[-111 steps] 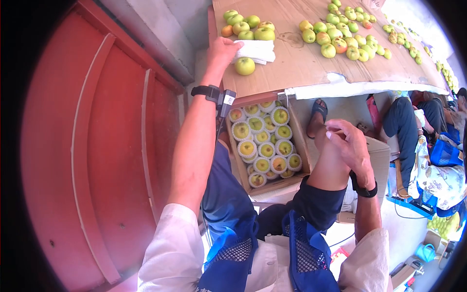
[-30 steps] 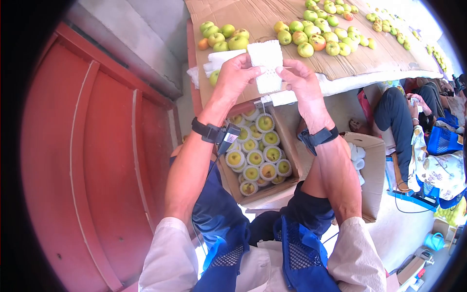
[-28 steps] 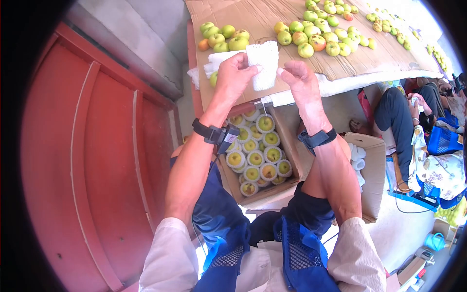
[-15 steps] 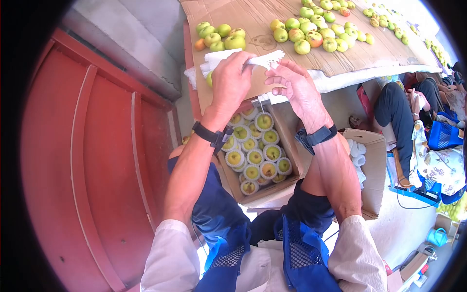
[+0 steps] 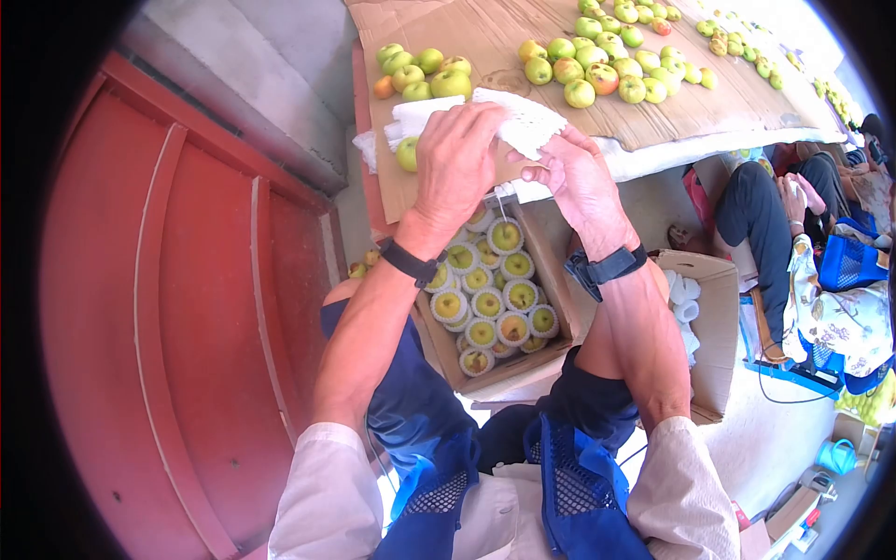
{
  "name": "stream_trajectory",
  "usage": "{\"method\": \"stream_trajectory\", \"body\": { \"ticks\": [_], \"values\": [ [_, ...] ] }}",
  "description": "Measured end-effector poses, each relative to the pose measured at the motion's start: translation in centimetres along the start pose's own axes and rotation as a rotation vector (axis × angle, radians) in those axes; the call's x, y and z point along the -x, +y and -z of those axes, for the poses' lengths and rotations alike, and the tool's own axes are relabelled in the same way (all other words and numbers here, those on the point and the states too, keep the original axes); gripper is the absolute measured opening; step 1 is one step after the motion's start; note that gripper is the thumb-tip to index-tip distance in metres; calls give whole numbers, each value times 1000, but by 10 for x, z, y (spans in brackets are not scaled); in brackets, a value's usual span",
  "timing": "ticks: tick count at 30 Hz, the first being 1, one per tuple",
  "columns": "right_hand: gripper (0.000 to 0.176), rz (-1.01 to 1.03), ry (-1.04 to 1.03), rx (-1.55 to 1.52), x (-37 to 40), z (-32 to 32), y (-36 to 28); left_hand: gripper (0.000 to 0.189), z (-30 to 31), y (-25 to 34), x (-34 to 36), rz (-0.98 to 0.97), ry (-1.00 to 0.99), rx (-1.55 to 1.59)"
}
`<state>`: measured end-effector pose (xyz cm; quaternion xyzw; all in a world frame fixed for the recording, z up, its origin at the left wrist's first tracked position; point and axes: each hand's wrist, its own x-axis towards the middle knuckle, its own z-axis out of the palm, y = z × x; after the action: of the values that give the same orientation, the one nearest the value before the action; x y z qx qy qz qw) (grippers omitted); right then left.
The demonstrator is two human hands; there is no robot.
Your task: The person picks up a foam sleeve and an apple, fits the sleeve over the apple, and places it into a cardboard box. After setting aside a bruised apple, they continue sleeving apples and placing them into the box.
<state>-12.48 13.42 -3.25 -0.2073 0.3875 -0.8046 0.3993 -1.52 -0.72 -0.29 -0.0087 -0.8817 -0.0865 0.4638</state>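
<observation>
A white foam fruit net point(image 5: 525, 123) stretches between my two hands above the near edge of the cardboard-covered table. My left hand point(image 5: 459, 163) is closed on its left end. At the right end, the fingers of my right hand point(image 5: 581, 182) hold the net's edge, partly hidden by it, with the thumb sticking out. More white foam nets point(image 5: 415, 117) lie flat just left of my left hand, and a green apple point(image 5: 407, 154) sits beside them. Below my hands, a cardboard box point(image 5: 551, 250) contains several apples point(image 5: 486, 303) in foam nets.
Loose apples point(image 5: 579, 93) lie in groups on the cardboard point(image 5: 504, 56). Another box point(image 5: 714, 327) with rolled white foam nets point(image 5: 686, 301) stands by my right knee. A red door point(image 5: 140, 308) is at left. Another person's leg point(image 5: 754, 215) shows at right.
The foam net has gone from a narrow folded strip to a wider, spread sheet. My left hand has shifted slightly right, uncovering more of the green apple beside it.
</observation>
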Motion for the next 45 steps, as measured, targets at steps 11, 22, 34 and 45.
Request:
{"method": "stream_trajectory", "body": {
  "ticks": [11,22,34,45],
  "values": [
    [29,319,211,365,-11,-5,13,66,-12,11,11,532,-232,744],
    [26,519,179,583,-15,0,28,28,-16,-3,12,868,-49,1058],
    [22,-19,148,26,-1,-3,3,31,-14,-15,14,1207,-84,1517],
    [26,-135,71,-222,-1,3,4,32,-15,-14,16,1287,-14,1684]
  ]
}}
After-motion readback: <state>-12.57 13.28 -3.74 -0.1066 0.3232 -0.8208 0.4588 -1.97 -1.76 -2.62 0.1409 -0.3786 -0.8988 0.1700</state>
